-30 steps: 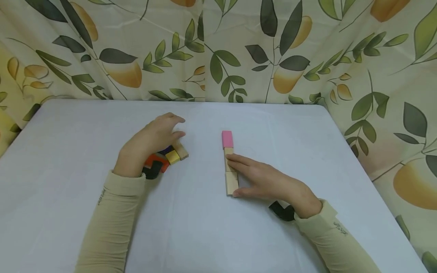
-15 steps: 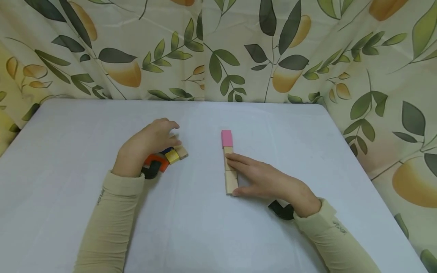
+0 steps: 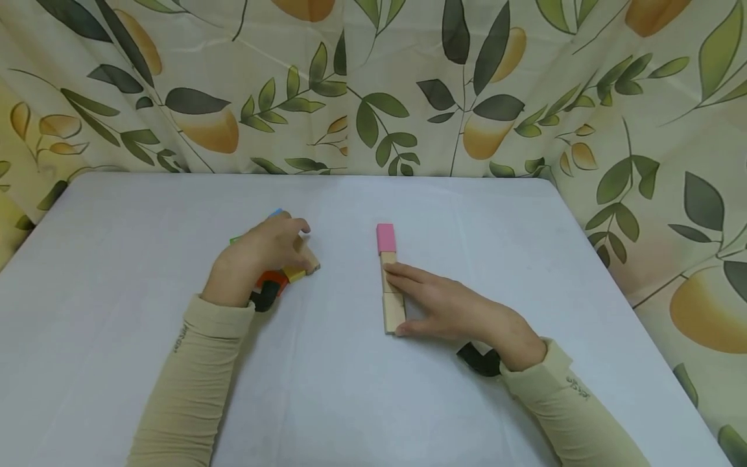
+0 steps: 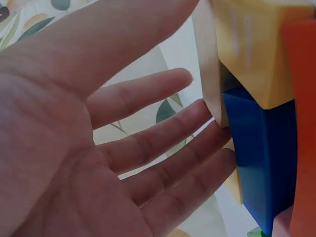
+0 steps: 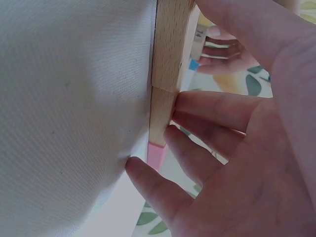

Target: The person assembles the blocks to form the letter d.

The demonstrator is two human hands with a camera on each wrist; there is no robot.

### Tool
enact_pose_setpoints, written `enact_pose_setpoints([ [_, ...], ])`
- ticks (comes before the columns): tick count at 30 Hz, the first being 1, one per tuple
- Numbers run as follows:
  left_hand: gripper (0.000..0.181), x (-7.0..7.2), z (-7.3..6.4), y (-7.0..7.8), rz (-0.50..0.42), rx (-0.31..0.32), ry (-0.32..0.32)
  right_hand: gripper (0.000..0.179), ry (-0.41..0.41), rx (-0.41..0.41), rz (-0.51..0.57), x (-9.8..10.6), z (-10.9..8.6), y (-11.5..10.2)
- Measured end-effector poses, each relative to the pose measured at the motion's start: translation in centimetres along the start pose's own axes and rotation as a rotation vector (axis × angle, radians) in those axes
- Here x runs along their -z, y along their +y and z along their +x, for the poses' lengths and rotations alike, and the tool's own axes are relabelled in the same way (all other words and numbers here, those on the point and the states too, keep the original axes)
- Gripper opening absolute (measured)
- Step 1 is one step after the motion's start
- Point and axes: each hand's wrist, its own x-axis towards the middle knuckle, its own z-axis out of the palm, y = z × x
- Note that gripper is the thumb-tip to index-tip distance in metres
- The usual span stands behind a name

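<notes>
My left hand [image 3: 262,246] reaches over a small pile of coloured blocks. Its fingers are spread, with the thumb and some fingertips right at a plain wooden block [image 4: 210,69]. Beside that block are a yellow block [image 4: 266,54], a dark blue block [image 4: 261,158] and an orange-red block [image 4: 303,123]; the hand hides much of the pile from the head view. My right hand [image 3: 449,308] rests its fairly straight fingers along a row of two wooden blocks [image 3: 393,312], its thumb near the closer end. A pink block [image 3: 386,238] stands at the row's far end.
A white cloth [image 3: 332,389] covers the table under both hands. Blue [image 3: 276,212] and green [image 3: 234,240] block corners peek out past the left hand. Behind the table hangs a leaf-patterned curtain [image 3: 408,84]. Black straps [image 3: 480,360] show at the wrists.
My left hand has lowered and come closer to the viewer over the pile, its thumb now on the wooden block; blue and green corners have come into sight. My right hand stays at the row.
</notes>
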Motion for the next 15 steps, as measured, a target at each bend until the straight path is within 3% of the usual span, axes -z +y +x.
enact_pose_setpoints([
  [9,0.065,-0.22,0.04,0.39,0.032,-0.038,0.020,0.084,0.007,0.010,-0.014,0.03,-0.04,-0.05],
  [15,0.060,-0.17,0.43,0.84,0.068,-0.050,0.000,0.084,0.009,0.017,-0.015,0.14,-0.08,-0.10],
])
